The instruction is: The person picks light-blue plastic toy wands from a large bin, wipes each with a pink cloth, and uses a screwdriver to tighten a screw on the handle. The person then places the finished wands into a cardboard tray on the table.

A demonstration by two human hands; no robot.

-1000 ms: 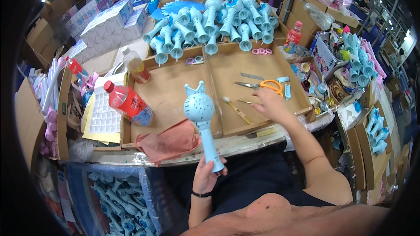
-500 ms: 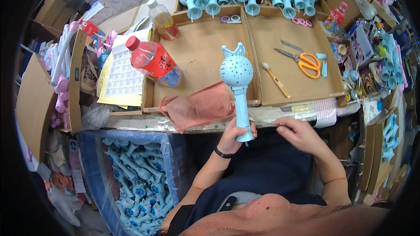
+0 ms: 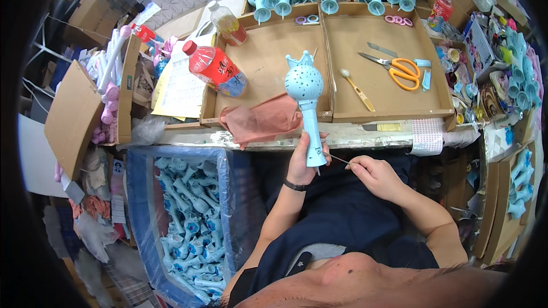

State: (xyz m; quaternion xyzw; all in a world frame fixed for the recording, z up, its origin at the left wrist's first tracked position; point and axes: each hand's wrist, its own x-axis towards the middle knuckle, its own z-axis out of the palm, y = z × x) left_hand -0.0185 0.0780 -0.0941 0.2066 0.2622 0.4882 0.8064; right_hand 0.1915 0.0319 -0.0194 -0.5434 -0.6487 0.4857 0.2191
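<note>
A light-blue toy wand [image 3: 303,84], with a round speckled head and a crown on top, stands nearly upright in front of me. My left hand [image 3: 301,165] is closed round its lower handle. Between the pinched fingers of my right hand [image 3: 374,177] is a thin metal rod [image 3: 338,158], its far end at the right side of the handle. Whether that tip touches or enters the handle, I cannot tell. Just beyond my left hand, a pink cloth [image 3: 260,121] hangs over the bench edge.
Cardboard trays hold orange-handled scissors [image 3: 405,74], a toothbrush [image 3: 358,91] and a loose blade [image 3: 381,49]. A red-labelled bottle [image 3: 214,68] stands at left. Blue wand parts are piled at the back and in a plastic-lined bin [image 3: 136,194] at lower left.
The wand has turned in my left hand and tilts slightly left. My right hand has moved lower, and the rod now reaches the handle. The whole view has shifted a little.
</note>
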